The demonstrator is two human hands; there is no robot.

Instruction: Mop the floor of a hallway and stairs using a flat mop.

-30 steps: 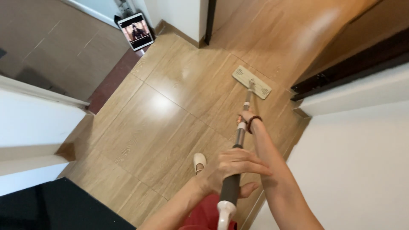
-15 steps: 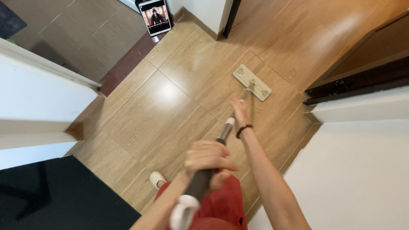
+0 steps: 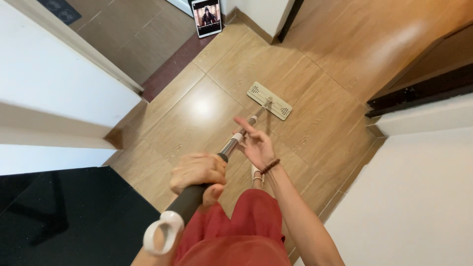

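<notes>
The left hand (image 3: 198, 171) grips the flat mop (image 3: 269, 100) handle; the right hand (image 3: 256, 144), fingers spread, should close lower for steady strokes.

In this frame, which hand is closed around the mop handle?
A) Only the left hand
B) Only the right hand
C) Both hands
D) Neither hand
A: the left hand is wrapped around the dark grip of the mop handle, while the right hand is open with its fingers spread beside the metal shaft, not gripping it.
</notes>
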